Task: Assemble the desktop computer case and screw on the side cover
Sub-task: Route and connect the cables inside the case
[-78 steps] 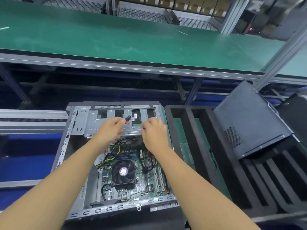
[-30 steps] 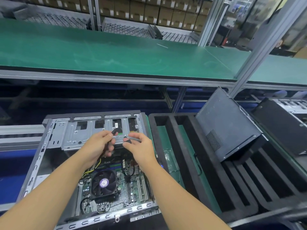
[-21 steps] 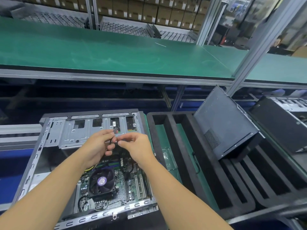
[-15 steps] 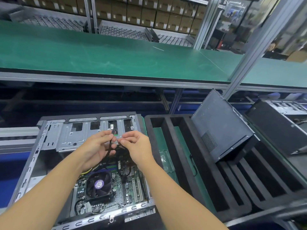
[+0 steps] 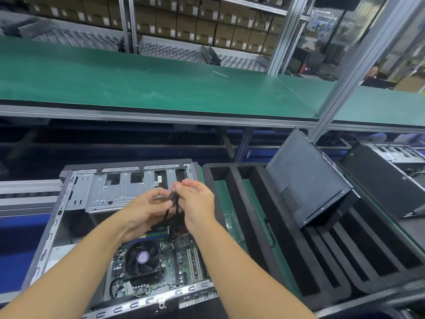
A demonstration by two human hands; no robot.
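Note:
An open desktop case lies on its side in front of me, its motherboard and black CPU fan exposed. A metal drive cage spans the case's far end. Above the board, my left hand and my right hand together hold a black cable, fingers pinching it near its connector end. The cable hangs down toward the board. A dark side cover leans upright in the black foam tray to the right.
A green shelf runs across above the work level, held by aluminium posts. Another black case sits at the far right. Cardboard boxes fill the racks behind. A roller rail lies left of the case.
Both hands have lifted the black cable slightly and shifted right over the board; my right hand now pinches its connector end. The view has tilted up a little.

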